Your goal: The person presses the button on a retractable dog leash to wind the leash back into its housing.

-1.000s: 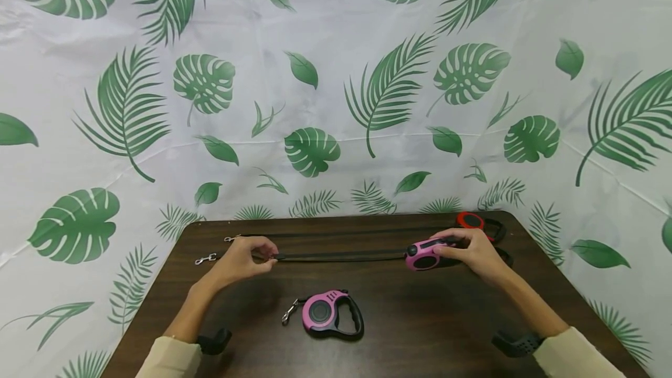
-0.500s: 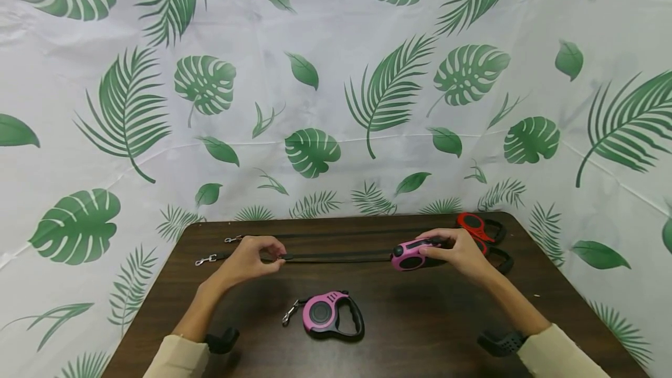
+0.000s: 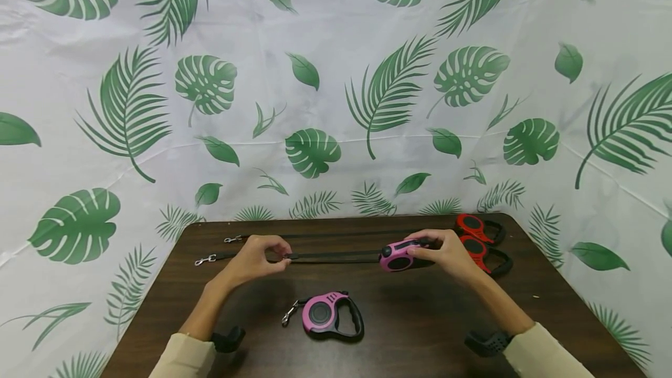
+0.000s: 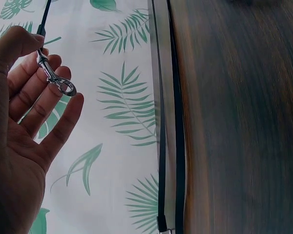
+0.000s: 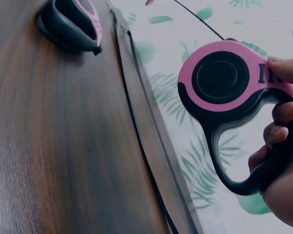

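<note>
Nearest me, at 6 o'clock, a spare pink leash (image 3: 332,315) lies flat on the table (image 3: 420,331). Past it, my right hand (image 3: 446,254) grips the pink leash handle (image 3: 400,255) at 1 o'clock while my left hand (image 3: 252,258) pinches its strap (image 3: 336,256) at 11, keeping it taut. Two red leashes (image 3: 480,238) sit farthest back. No containers here.

**Almost nothing legible**

No word, brand, number or sign can be read in any view. The one mark that shows is on the pink leash housing (image 5: 223,80) held in the right hand (image 5: 283,161) — a few dark raised strokes beside the thumb, partly covered and too incomplete to read as letters. The leaf-print backdrop (image 3: 336,74) carries pattern only.
</note>
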{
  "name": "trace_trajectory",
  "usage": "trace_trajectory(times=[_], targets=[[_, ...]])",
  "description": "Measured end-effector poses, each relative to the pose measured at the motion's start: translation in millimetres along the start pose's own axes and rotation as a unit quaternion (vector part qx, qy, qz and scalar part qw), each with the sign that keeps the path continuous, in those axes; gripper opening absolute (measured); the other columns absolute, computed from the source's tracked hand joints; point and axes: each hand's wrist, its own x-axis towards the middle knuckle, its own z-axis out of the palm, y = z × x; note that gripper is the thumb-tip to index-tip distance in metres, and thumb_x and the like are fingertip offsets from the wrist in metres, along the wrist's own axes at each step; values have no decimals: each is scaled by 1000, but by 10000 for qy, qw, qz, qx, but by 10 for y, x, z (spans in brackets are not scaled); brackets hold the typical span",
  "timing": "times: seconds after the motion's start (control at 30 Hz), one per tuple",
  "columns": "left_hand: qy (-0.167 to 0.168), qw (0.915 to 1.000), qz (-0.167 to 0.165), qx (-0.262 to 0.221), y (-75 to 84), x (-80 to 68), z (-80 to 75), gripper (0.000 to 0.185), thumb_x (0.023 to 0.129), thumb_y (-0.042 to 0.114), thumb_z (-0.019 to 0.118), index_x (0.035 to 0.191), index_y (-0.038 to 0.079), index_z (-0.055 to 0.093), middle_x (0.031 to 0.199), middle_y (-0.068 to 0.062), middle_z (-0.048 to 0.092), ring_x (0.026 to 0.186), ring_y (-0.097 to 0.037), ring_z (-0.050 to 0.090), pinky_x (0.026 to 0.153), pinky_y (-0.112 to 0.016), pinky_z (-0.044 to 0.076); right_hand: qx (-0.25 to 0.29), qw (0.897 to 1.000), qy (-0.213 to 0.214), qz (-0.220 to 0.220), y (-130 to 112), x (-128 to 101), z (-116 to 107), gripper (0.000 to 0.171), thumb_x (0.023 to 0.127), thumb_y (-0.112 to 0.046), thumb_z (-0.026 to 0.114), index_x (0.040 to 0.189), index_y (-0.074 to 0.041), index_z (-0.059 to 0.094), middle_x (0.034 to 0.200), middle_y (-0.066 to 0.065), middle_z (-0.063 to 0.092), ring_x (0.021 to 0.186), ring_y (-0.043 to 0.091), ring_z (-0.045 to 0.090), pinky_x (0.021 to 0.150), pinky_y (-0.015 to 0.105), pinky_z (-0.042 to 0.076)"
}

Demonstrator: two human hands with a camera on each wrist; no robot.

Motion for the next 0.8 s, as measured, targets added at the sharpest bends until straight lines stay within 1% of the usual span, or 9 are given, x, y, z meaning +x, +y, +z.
trace_trajectory(times=[0.07,0.23,0.3,0.4,0.53,0.8], targets=[[14,10000,8,7,-2,5,17,19,80,-3,84,94,7,74,86,0,75,75,-13,70,69,-39,62,10,10000,-9,-47,1,10,33,25,94,-13,80,118,-5,78,109,9,78,86,24,74,73,37,64],[21,10000,8,-34,6,31,53,19,80,-2,84,94,8,74,86,0,75,75,-14,70,68,-46,62,96,9999,-41,-102,6,38,117,24,95,-12,79,118,-5,78,108,10,78,86,25,74,74,38,64],[12,10000,10,-72,14,44,66,19,80,-1,84,94,8,74,86,0,75,75,-16,70,68,-49,62,171,9998,-67,-70,13,52,154,25,95,-13,79,118,-5,78,108,10,78,86,26,74,74,38,64],[-23,9999,12,-119,27,67,87,19,81,-1,84,94,7,74,86,-1,75,75,-19,71,68,-50,62,265,9996,-92,-26,19,73,205,26,94,-14,80,119,-5,78,107,11,78,86,26,74,74,38,64],[-63,9999,-5,-145,46,88,109,18,81,0,84,94,6,74,86,-2,75,75,-21,71,69,-48,62,294,9995,-111,-40,25,102,269,25,94,-14,80,118,-7,78,109,12,77,87,26,74,74,38,64],[-63,9999,-29,-136,72,117,136,17,81,1,84,94,7,74,86,-1,74,75,-24,70,71,-37,61,297,9995,-129,-3,11,136,371,26,94,-18,81,118,-8,79,113,14,76,90,28,73,77,38,64]])
